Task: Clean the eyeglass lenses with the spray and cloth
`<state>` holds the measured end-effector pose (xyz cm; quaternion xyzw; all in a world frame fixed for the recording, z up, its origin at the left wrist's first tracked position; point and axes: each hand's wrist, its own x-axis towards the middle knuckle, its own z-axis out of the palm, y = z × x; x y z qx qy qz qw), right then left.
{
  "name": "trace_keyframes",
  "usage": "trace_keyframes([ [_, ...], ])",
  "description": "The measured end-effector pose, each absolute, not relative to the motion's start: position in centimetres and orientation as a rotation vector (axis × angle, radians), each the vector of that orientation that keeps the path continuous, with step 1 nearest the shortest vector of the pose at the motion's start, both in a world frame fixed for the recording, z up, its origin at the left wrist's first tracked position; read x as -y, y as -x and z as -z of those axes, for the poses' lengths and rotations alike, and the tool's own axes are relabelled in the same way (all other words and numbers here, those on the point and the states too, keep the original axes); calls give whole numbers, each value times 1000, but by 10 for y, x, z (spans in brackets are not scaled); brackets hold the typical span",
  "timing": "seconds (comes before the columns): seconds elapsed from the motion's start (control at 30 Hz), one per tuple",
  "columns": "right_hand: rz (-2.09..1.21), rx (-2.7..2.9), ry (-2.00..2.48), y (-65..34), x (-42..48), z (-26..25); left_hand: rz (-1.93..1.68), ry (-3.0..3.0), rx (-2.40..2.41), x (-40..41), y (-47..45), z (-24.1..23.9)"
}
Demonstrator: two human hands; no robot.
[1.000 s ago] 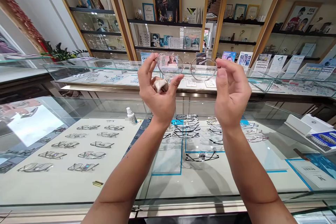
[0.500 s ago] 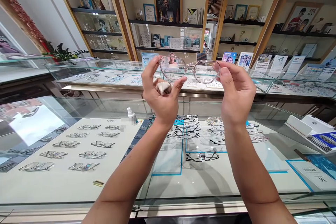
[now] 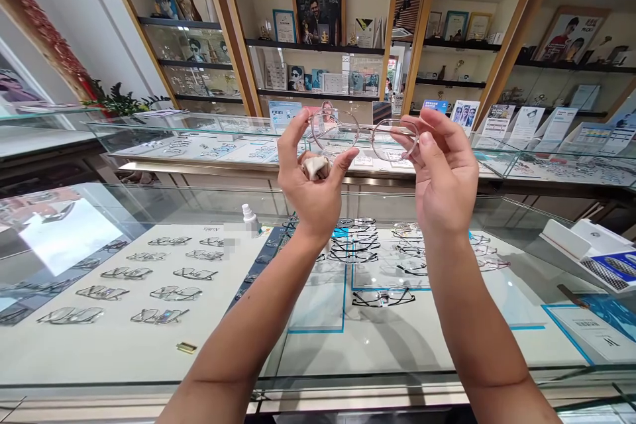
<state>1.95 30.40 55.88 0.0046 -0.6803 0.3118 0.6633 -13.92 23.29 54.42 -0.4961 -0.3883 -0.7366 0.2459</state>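
Observation:
A pair of thin-rimmed round eyeglasses point(image 3: 366, 130) is held up in front of me, above the near glass counter. My left hand point(image 3: 314, 202) grips the rim of the left lens between curled fingers and thumb. Tucked in that same palm is a crumpled pale cloth point(image 3: 316, 167), partly hidden by the fingers. On the other side, my right hand point(image 3: 446, 179) pinches the outer edge of the right lens, its thumb towards me. Some of its fingers show through the lens, behind the frame.
Below lies a glass display counter point(image 3: 238, 364) with rows of eyeglasses point(image 3: 176, 293). A white spray bottle point(image 3: 251, 220) stands beyond my left forearm. To the right is a white display box point(image 3: 593, 238). Another glass counter point(image 3: 233, 122) and wooden-framed shelves point(image 3: 313, 46) stand farther back.
The eyeglasses and my left hand have shifted slightly right. My right hand has turned a little, with its fingers higher and more spread behind the right lens. Both hands keep hold.

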Motion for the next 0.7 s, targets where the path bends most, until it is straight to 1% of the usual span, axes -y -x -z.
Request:
trace_keyframes([
  [0.2,-665,1600,45,-20,-308,-556,2089,1397,1134,-225,131,-548],
  [0.5,-962,1485,144,-22,-308,-560,2023,1498,966,-226,137,-553],
  [0.7,-1009,1487,171,-22,-309,-560,2071,1540,981,-224,138,-556],
])
